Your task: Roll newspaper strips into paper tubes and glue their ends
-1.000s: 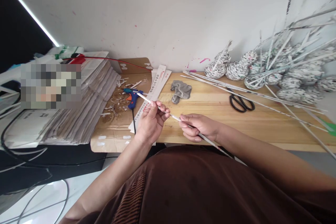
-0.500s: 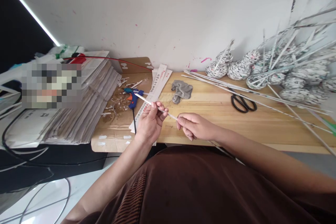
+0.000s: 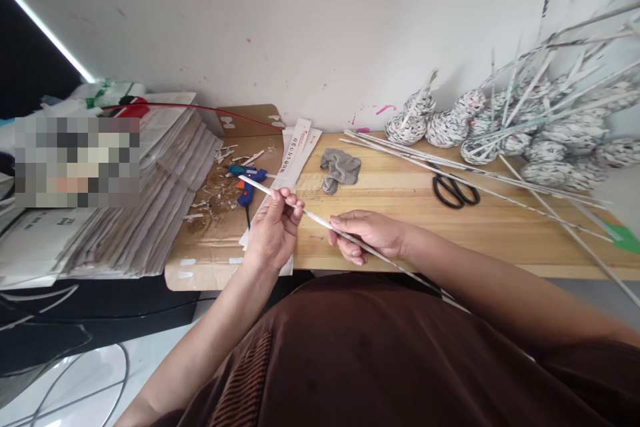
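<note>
A long thin rolled-paper stick (image 3: pixel 316 217) runs slantwise between my hands, its white end up at the left and its tail passing below my right wrist. My left hand (image 3: pixel 276 223) pinches it near the white end, palm turned up. Further down, my right hand (image 3: pixel 367 235) has its fingers closed on the same stick. Just beyond the white tip lies a blue glue gun (image 3: pixel 246 195) on cardboard. Printed paper strips (image 3: pixel 295 153) lie behind my left hand, and a crumpled grey cloth (image 3: pixel 341 170) rests on the wooden table (image 3: pixel 395 197).
A tall stack of paper (image 3: pixel 170 180) stands at the left, beside paper scraps (image 3: pixel 213 190). Black-handled scissors (image 3: pixel 454 191) lie to the right under long paper sticks (image 3: pixel 480 173). Woven paper gourd shapes (image 3: pixel 447 123) crowd the back right. The wall (image 3: pixel 310 27) rises behind.
The view has shifted slightly, moving the table things left in the picture. More of the stick shows between my hands and below my right hand, whose grip on it has changed a little.
</note>
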Demonstrator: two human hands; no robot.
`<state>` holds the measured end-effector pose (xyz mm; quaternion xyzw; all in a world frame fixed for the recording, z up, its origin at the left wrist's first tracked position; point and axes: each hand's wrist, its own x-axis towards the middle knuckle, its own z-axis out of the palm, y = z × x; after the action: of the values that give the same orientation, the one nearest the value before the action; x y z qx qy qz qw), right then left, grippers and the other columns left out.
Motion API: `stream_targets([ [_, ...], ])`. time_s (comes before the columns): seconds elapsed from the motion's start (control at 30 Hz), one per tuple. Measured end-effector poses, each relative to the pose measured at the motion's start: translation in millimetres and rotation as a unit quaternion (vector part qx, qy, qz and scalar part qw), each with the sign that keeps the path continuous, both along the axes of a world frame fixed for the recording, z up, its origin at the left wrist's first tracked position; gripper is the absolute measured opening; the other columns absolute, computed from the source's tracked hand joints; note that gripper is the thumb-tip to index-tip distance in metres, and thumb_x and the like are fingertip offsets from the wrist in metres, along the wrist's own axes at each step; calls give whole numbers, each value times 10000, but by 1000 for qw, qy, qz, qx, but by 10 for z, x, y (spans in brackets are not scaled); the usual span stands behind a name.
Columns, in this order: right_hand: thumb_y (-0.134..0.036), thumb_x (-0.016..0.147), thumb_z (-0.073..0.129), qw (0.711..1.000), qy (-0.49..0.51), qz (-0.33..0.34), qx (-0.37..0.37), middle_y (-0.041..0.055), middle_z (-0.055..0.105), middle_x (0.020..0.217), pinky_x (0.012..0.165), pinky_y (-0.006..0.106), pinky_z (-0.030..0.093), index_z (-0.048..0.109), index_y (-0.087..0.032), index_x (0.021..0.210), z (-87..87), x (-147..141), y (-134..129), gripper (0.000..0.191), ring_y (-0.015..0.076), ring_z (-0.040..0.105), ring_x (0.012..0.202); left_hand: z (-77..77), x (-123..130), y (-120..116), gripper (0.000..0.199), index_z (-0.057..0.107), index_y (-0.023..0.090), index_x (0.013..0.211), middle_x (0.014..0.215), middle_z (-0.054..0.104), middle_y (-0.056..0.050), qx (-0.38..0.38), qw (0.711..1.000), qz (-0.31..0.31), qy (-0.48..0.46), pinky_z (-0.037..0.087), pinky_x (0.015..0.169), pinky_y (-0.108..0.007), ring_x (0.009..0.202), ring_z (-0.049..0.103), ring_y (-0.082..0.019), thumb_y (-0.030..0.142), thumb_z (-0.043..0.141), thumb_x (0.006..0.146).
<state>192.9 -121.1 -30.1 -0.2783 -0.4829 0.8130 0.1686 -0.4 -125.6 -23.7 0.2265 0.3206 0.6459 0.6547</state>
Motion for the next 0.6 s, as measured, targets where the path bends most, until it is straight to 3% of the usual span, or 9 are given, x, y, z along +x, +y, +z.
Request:
stream_targets([
  [0.1,-540,925,446,994,-61,-47,71,-66,442,454,451,221,394,561,-142,801,-9,50,-31,432,85,444,389,-33,10,-12,172,649,150,881,777,625,-12,5,1000,2,29,540,649,-146,774,652,-99,311,673,826],
  [0.23,-542,928,446,973,-126,-86,175,-60,477,441,454,197,366,567,-146,807,-10,29,-64,431,74,443,382,-108,148,-91,214,669,122,931,829,659,-38,-12,994,-92,59,554,699,-181,819,665,-121,255,730,774],
  [0.3,-543,930,438,985,-89,-75,130,-77,431,422,430,195,340,542,-157,785,-22,20,-71,425,72,410,359,-116,191,-117,198,673,109,882,789,652,-35,-16,992,-114,50,557,702,-183,795,665,-119,253,740,764],
  [0.37,-539,936,415,999,-19,-38,30,-101,348,397,400,202,317,494,-176,755,-41,30,-76,414,78,361,330,-98,189,-117,191,671,110,860,763,642,-27,-13,992,-120,36,557,686,-176,781,663,-117,254,745,760],
  [0.47,-538,940,390,999,14,1,-47,-106,310,387,389,210,313,464,-188,736,-58,66,-83,412,87,345,321,-62,133,-82,187,668,118,854,730,622,-8,-9,995,-94,23,548,660,-154,756,657,-105,242,757,747],
  [0.53,-564,933,387,999,-32,-20,0,-91,370,413,405,215,336,502,-179,780,-45,85,-94,431,92,387,344,-61,98,-53,189,669,121,860,717,620,-2,-8,998,-62,26,547,670,-148,743,655,-96,232,764,739],
  [0.6,-567,907,459,985,-104,-65,120,-65,459,475,451,215,363,553,-168,844,-13,91,-111,415,93,447,406,-79,84,-32,190,673,124,871,721,629,-4,-11,998,-42,36,555,698,-162,746,660,-98,226,764,738],
])
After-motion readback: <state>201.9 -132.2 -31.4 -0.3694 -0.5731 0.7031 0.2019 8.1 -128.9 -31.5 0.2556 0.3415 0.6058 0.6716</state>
